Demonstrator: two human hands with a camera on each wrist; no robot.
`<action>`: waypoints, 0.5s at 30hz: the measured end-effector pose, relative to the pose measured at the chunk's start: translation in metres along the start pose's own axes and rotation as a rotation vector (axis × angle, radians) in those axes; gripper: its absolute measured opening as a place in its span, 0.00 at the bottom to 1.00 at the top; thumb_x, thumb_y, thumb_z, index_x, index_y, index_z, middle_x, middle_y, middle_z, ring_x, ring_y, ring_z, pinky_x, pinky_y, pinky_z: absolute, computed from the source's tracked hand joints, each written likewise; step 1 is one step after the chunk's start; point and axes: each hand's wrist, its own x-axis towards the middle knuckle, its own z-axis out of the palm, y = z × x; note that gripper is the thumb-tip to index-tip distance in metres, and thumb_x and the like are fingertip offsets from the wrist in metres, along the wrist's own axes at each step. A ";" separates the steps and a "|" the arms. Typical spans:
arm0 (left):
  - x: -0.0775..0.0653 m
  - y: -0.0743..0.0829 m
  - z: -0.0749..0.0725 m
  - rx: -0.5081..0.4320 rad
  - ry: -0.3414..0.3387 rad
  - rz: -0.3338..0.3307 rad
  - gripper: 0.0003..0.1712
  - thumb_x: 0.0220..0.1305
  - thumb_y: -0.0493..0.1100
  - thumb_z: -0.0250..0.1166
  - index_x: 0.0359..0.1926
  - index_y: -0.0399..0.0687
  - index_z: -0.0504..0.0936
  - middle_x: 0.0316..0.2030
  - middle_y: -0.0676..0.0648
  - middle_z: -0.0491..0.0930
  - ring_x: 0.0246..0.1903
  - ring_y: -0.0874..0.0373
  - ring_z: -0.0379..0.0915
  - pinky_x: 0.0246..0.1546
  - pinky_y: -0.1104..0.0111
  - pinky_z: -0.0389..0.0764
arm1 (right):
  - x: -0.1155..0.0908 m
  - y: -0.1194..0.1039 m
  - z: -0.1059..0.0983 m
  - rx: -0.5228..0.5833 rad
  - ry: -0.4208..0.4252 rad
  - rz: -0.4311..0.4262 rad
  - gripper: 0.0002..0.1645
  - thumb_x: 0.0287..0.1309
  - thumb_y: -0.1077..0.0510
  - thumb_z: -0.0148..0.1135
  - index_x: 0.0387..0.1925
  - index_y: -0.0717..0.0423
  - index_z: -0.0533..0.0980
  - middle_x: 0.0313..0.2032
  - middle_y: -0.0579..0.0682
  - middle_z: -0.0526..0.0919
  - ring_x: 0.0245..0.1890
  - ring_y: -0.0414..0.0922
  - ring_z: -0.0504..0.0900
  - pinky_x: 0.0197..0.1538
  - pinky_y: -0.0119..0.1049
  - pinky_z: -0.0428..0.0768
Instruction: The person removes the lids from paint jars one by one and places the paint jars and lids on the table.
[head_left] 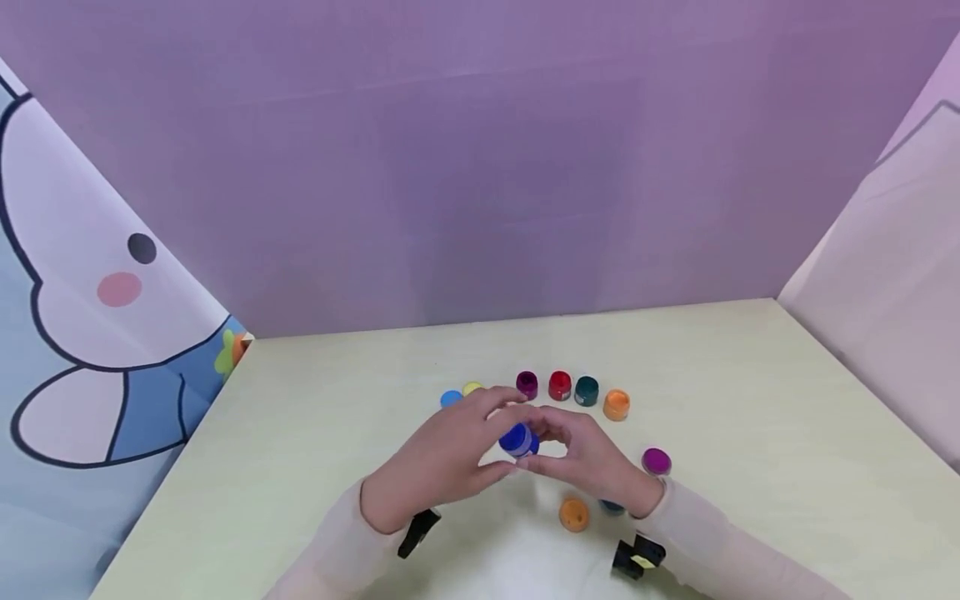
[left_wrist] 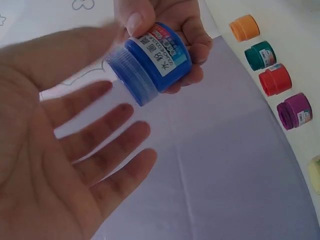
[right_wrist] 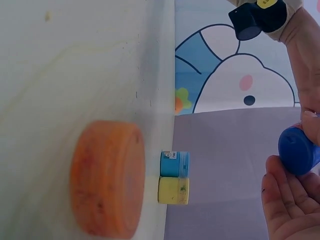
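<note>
Blue jar (head_left: 517, 440) held above the table (head_left: 750, 375).
The left hand (head_left: 450, 450) is spread beside the jar's ribbed end (left_wrist: 132, 75), fingers nearly straight, nothing gripped; by the right hand (head_left: 592, 458) the jar is clasped between thumb and curled fingers.

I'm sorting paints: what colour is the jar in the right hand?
The jar is blue, best seen in the left wrist view.

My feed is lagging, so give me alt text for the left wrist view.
The right hand grips a blue jar, its translucent end toward the outspread left hand. At right, an orange jar, green jar, red jar and purple jar form a row.
</note>
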 end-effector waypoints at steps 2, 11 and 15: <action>0.000 0.001 -0.002 -0.016 -0.053 0.035 0.30 0.52 0.38 0.71 0.57 0.49 0.72 0.56 0.48 0.73 0.55 0.55 0.70 0.53 0.67 0.75 | 0.000 -0.001 0.000 0.010 -0.003 0.007 0.25 0.53 0.54 0.68 0.53 0.55 0.74 0.45 0.46 0.82 0.43 0.39 0.80 0.49 0.46 0.79; 0.001 0.001 -0.003 0.032 -0.057 0.056 0.21 0.56 0.31 0.65 0.51 0.49 0.75 0.46 0.51 0.77 0.46 0.59 0.74 0.46 0.73 0.77 | 0.001 -0.004 0.000 0.011 0.007 0.014 0.25 0.52 0.53 0.69 0.51 0.54 0.74 0.43 0.44 0.82 0.41 0.38 0.80 0.49 0.39 0.79; -0.001 0.000 -0.004 0.034 -0.077 0.023 0.21 0.55 0.36 0.69 0.51 0.48 0.77 0.43 0.51 0.78 0.41 0.60 0.74 0.41 0.74 0.78 | 0.000 -0.003 -0.001 0.011 -0.002 0.011 0.25 0.52 0.52 0.69 0.51 0.54 0.74 0.44 0.43 0.82 0.41 0.38 0.80 0.50 0.39 0.79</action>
